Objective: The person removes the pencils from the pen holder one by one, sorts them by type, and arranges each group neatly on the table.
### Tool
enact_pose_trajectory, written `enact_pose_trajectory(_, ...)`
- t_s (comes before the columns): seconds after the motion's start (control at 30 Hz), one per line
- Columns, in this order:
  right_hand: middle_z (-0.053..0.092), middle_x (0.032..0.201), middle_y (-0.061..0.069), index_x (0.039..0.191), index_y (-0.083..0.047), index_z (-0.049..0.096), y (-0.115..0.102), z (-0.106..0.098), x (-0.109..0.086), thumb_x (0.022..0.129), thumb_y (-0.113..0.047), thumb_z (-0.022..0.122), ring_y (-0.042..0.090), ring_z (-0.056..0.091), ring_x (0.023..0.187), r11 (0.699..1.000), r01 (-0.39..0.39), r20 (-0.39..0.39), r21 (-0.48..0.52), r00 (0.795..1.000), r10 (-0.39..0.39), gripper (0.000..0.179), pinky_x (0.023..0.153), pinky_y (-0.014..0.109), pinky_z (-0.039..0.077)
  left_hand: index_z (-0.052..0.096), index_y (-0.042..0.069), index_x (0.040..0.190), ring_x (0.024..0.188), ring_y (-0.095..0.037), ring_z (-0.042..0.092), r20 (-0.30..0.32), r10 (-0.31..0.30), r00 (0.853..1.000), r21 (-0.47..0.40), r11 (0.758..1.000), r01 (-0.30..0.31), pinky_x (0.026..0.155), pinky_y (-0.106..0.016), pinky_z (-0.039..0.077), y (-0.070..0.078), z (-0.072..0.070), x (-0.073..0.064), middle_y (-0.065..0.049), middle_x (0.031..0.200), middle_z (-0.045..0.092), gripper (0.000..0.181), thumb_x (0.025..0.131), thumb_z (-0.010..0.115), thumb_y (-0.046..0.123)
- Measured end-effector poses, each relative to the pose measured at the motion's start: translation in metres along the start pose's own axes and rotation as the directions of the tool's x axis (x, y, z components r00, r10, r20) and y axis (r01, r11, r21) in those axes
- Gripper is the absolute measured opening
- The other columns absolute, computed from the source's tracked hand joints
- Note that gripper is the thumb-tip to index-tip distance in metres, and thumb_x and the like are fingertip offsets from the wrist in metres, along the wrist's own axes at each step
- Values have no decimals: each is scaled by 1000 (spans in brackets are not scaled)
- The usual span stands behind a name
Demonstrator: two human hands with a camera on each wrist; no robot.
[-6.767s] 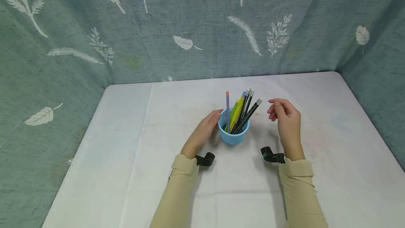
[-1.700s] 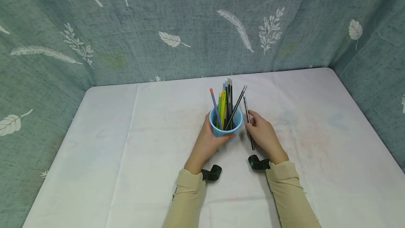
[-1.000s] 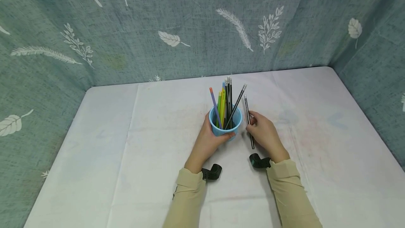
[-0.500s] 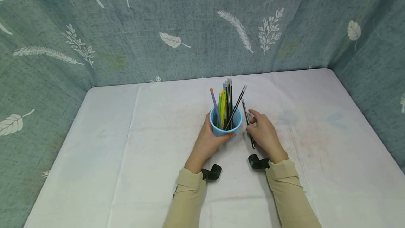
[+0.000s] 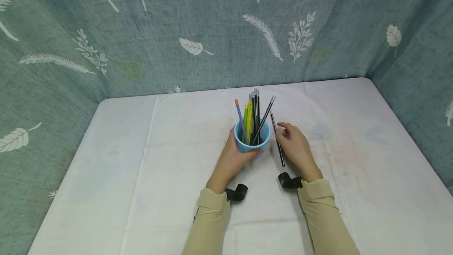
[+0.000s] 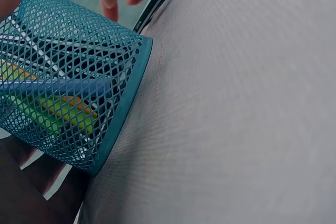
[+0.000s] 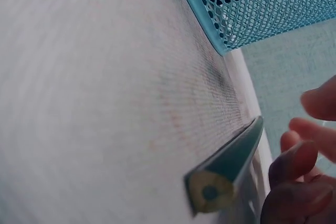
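Note:
My left hand (image 5: 230, 159) grips a light blue mesh pencil cup (image 5: 266, 139), fingers around its far side and thumb across the front. Several pencils stand in it: black ones with white ends, yellow and green ones, and a purple one (image 5: 240, 115) with an orange end. A single black pencil (image 5: 278, 148) lies on the table just right of the cup. My right hand (image 5: 295, 146) hovers beside it with loosely bent fingers. In the right wrist view, the fingers (image 7: 294, 161) are apart from the pencil (image 7: 231, 166), whose flat, unsharpened end faces the camera.
A white cloth covers the table (image 5: 184, 192). Behind and at the sides hangs a grey-green curtain (image 5: 219, 66) with white leaf prints. Each wrist wears a small black camera, such as the left one (image 5: 238, 193).
Since the oldest frame, my left hand has wrapped around the cup. A black pencil, pinched by my right hand about a second ago, has been lowered onto the table and let go.

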State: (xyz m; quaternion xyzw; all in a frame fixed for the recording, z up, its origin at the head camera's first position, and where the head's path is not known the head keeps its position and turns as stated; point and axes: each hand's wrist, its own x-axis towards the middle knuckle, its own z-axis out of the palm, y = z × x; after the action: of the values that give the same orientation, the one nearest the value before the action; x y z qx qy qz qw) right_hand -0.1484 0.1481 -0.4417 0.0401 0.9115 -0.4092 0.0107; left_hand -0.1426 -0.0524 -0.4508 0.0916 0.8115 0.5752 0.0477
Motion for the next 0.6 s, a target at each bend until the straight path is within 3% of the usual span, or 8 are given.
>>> enact_pose_trajectory(0.23,58,106,4,128,-20,52,-4,-3,-2,94,-28,46,19,59,72,985,-3,-43,174,999,10,36,63,32,45,20,25,144,122,-15,42,18,14,1000,6,1000,-15,104,-41,32,-3,0,2,2,136,42,102,64,81,45)
enact_pose_trajectory(0.5,64,96,7,124,-15,56,-7,-2,-4,95,-28,45,23,61,73,952,59,-96,300,995,-31,34,58,31,47,19,27,144,122,-14,42,11,5,1000,41,999,-5,103,-40,33,-4,-1,1,3,135,43,104,62,80,50)
enact_pose_trajectory(0.6,65,95,5,123,-14,57,-2,2,-2,96,-32,43,17,61,78,942,109,-132,318,989,-70,36,62,28,49,20,28,144,121,-13,42,13,6,1000,34,999,-6,103,-40,33,-5,-1,-1,4,134,43,104,62,80,51)
